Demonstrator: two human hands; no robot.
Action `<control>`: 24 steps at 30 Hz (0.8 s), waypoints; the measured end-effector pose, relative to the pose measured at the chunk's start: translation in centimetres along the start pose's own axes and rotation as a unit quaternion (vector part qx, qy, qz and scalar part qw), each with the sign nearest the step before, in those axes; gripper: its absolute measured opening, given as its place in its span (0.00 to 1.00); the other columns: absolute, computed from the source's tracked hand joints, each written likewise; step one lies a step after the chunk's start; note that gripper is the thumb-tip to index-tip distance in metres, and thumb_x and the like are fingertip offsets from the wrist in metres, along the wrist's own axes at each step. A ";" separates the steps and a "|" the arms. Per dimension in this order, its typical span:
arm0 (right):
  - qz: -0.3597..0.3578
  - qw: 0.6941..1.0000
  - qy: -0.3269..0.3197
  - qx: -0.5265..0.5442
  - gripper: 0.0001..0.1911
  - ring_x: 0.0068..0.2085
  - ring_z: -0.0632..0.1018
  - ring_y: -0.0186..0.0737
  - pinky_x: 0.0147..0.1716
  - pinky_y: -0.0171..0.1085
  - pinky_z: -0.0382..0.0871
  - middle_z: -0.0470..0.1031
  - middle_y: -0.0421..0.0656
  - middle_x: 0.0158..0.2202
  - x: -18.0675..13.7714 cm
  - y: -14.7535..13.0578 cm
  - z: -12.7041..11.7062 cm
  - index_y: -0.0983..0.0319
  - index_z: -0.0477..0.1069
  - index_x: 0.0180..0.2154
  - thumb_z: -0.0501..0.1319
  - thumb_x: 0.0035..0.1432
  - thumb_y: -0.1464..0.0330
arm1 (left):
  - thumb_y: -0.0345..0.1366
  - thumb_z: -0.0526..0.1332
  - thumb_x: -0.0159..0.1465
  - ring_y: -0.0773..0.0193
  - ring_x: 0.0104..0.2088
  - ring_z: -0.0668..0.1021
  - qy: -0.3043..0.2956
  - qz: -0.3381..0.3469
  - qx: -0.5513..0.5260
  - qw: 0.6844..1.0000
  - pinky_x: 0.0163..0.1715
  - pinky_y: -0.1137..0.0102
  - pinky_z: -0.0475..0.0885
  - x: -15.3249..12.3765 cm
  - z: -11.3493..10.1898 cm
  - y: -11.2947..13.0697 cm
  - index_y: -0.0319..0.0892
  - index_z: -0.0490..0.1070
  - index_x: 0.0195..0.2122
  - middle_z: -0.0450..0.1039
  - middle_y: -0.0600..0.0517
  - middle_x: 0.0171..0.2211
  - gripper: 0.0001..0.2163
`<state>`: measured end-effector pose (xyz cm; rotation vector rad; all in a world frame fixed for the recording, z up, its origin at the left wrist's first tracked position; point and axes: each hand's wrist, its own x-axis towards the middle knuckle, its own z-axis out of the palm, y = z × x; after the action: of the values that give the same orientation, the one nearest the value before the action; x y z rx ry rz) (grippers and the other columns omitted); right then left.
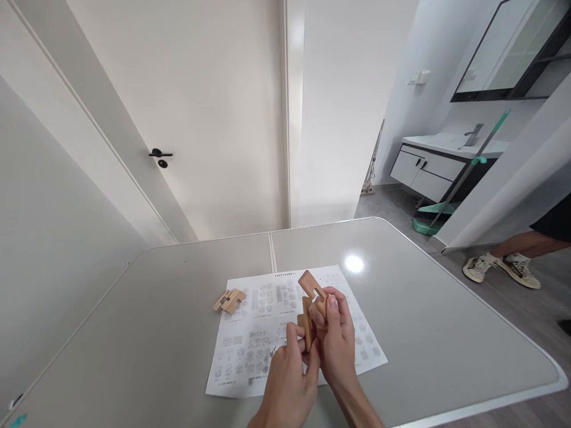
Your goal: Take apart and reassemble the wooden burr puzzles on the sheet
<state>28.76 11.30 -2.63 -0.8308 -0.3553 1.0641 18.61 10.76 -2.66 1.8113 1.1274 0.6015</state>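
Observation:
Above a printed sheet (pixel 243 351), my two hands hold notched wooden puzzle pieces close together. My left hand (pixel 292 368) pinches an upright wooden piece (pixel 306 324) between thumb and fingers. Tilted up to the left, a flat wooden piece with a slot cut in it (pixel 311 284) is gripped by my right hand (pixel 336 333). Whether the pieces touch or interlock behind the fingers I cannot tell. On the sheet's upper left edge lie several more notched wooden pieces (pixel 229 301) in a small cluster.
The grey table (pixel 147 333) has a seam and a pale metal rim. Behind it stands a closed door (pixel 223 119) with a black handle (pixel 159 153). At the right are a washbasin cabinet (pixel 428 169), a green broom and dustpan (pixel 428 226), and another person's legs (pixel 517 246).

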 end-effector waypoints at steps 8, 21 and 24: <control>0.032 0.991 0.005 0.127 0.20 0.25 0.56 0.33 0.27 0.33 0.63 0.51 0.32 0.24 1.4 -2.0 0.2 0.57 0.62 0.28 0.65 0.64 0.54 | 0.51 0.47 0.74 0.63 0.24 0.71 -0.018 -0.012 0.017 1.000 0.26 0.70 0.63 1.3 -5.1 0.1 0.46 0.63 0.32 0.71 0.55 0.26 0.18; 0.088 0.978 -0.060 0.177 0.19 0.26 0.53 0.34 0.28 0.33 0.64 0.49 0.33 0.25 2.0 -1.3 0.0 0.58 0.62 0.28 0.63 0.68 0.58 | 0.55 0.56 0.70 0.71 0.20 0.57 -0.172 -0.062 -0.269 0.946 0.22 0.73 0.58 3.4 -5.2 0.3 0.45 0.62 0.36 0.53 0.64 0.21 0.18; 0.089 0.977 -0.060 0.183 0.19 0.26 0.52 0.34 0.29 0.33 0.64 0.49 0.33 0.26 1.9 -1.3 0.1 0.58 0.62 0.28 0.62 0.69 0.58 | 0.56 0.58 0.69 0.72 0.20 0.57 -0.171 -0.075 -0.289 0.939 0.22 0.73 0.58 3.3 -5.0 0.2 0.45 0.63 0.36 0.53 0.63 0.21 0.19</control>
<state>30.36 12.72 -1.83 -0.4764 -0.1782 1.3027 16.41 15.78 -0.17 1.2451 0.7410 0.4435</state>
